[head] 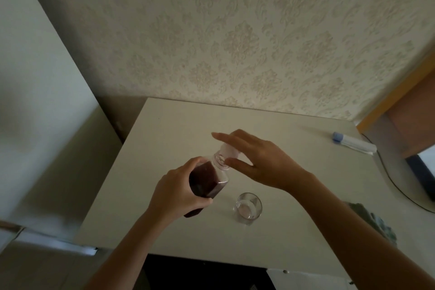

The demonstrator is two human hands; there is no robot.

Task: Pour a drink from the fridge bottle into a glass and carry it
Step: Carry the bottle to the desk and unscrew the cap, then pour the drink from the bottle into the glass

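At a pale surface (164, 129) set against patterned wallpaper (235, 30), both my hands are at work over a drink. Nearest me, below my right wrist and just right of my left hand (173, 192), an empty clear glass (247, 207) stands upright on the surface, apart from both hands. My left hand wraps its fingers round the body of the bottle (207, 179), which holds a dark red drink and tilts with its neck pointing away from me and to the right. Just beyond, my right hand (261, 160) is over the bottle's open threaded mouth, thumb and fingers pinching the pale cap (229, 149), which sits just above the neck. Farther off, well to the right of my right hand, a white tube with a blue cap (353, 142) lies near the surface's far corner. A green cloth (374, 223) shows beside my right forearm.
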